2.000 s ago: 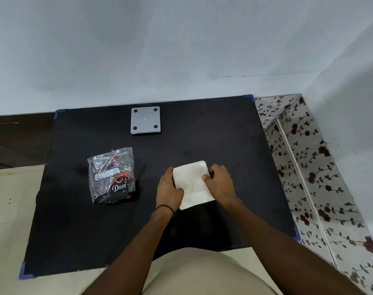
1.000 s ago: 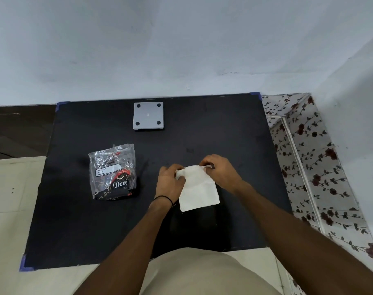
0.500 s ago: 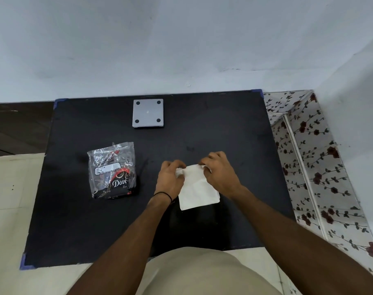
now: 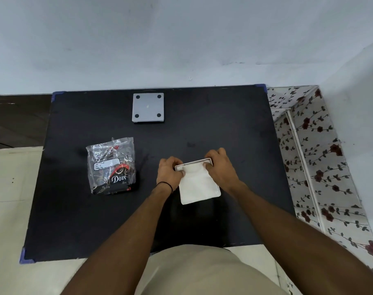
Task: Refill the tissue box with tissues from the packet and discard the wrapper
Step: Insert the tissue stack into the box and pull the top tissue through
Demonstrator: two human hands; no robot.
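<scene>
A white stack of tissues [image 4: 199, 187] lies in the middle of the black table [image 4: 234, 135], inside a shallow white tissue box whose rim [image 4: 195, 162] shows only at the far edge. My left hand [image 4: 169, 173] grips the far left corner, thumb on the tissues. My right hand [image 4: 220, 168] grips the far right corner the same way. The clear and black Dove wrapper [image 4: 112, 165] lies crumpled and flat to the left, apart from both hands. A grey square plate [image 4: 148, 107] with four black feet rests at the back of the table.
A pale wall rises right behind the table. A flower-patterned surface [image 4: 313, 167] runs along the right side. Pale floor lies to the left and below the near edge, where my torso [image 4: 192, 271] meets the table.
Both hands slid from the sides of the tissue stack up to its far corners. The far edge of the stack has gone down and the white box rim now shows there.
</scene>
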